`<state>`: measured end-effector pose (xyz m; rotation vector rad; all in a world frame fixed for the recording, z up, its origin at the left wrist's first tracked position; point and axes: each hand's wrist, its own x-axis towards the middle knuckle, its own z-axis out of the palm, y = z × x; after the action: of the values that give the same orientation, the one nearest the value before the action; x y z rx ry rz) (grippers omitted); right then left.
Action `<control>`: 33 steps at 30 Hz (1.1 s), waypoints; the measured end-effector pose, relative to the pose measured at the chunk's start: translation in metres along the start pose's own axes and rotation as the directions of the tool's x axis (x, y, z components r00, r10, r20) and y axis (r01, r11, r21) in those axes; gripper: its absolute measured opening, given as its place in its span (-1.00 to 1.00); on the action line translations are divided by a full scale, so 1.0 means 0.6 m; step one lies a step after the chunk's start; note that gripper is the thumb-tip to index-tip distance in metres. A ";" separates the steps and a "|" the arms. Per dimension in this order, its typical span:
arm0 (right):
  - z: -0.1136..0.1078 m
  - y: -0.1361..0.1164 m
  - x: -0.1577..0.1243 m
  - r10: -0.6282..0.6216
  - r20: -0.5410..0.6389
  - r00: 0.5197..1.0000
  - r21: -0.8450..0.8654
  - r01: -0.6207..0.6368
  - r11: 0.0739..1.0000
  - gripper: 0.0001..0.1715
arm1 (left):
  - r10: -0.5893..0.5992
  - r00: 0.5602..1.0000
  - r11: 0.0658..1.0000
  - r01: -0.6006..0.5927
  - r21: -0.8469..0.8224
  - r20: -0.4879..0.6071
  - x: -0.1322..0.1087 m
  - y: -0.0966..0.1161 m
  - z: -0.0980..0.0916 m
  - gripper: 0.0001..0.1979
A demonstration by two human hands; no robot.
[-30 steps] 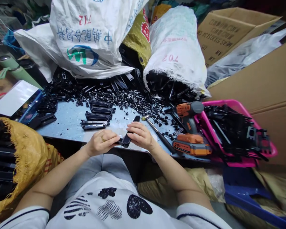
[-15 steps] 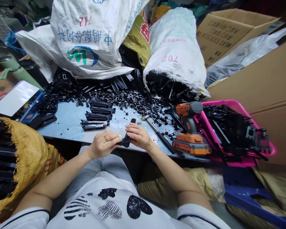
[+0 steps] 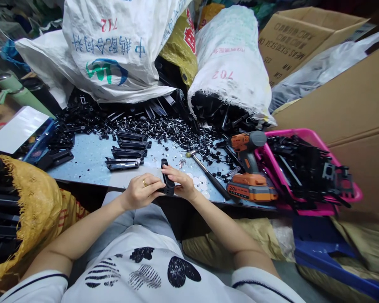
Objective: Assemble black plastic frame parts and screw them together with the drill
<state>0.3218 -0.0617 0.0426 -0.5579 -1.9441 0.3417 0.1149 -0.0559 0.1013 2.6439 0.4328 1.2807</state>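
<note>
Between my hands, at the table's front edge, is a black elongated plastic part (image 3: 168, 182), tilted with its far end pointing away from me. My left hand (image 3: 142, 190), with a ring on one finger, pinches its near end. My right hand (image 3: 180, 181) is closed on its right side, fingers laid across the upper part. Some of the part is hidden behind my fingers. Just beyond my left hand lie several similar black parts (image 3: 131, 147) in a row. A hammer (image 3: 210, 174) with a black grip rests to the right of my right hand.
An orange cordless drill (image 3: 249, 168) stands at the right, beside a pink basket (image 3: 312, 136) of black parts. Small black pins (image 3: 167, 128) are heaped along the back, below white sacks (image 3: 110, 50). A yellow sack (image 3: 44, 193) of black parts stands at the left.
The black part has turned more upright in my hands, its far end swinging left. My right hand has shifted slightly left and down. The view has moved a little.
</note>
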 end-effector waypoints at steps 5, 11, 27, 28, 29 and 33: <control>0.013 0.000 -0.008 0.073 -0.042 0.996 0.029 -0.072 0.997 -0.55 | 0.007 1.000 1.000 -0.007 0.007 -0.003 0.005 0.001 -0.001 -0.80; -0.011 -0.001 -0.005 0.013 0.013 1.000 -0.084 -0.012 0.996 -0.67 | -0.055 0.994 0.998 0.057 -0.024 0.097 0.010 -0.004 -0.015 -0.77; -0.034 0.035 -0.027 0.051 0.069 0.996 -0.326 -0.026 0.945 -0.93 | -0.374 0.919 0.900 0.393 -0.190 0.129 -0.014 -0.021 0.009 -0.84; -0.035 0.034 -0.028 0.062 0.090 0.994 -0.358 -0.026 0.933 -0.89 | -0.377 0.919 0.903 0.392 -0.174 0.117 -0.017 -0.022 0.012 -0.84; -0.035 0.034 -0.030 0.085 0.104 0.991 -0.401 -0.036 0.915 -0.86 | -0.384 0.918 0.905 0.396 -0.158 0.102 -0.022 -0.023 0.015 -0.85; -0.033 0.042 -0.046 0.240 0.082 0.967 -0.608 -0.142 0.781 -0.85 | -0.449 0.894 0.892 0.448 -0.057 -0.002 -0.063 -0.035 0.046 -0.85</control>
<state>0.3551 -0.0551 0.0176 -1.1810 -2.1469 -0.1311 0.1105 -0.0493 0.0509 2.2957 0.9323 1.1392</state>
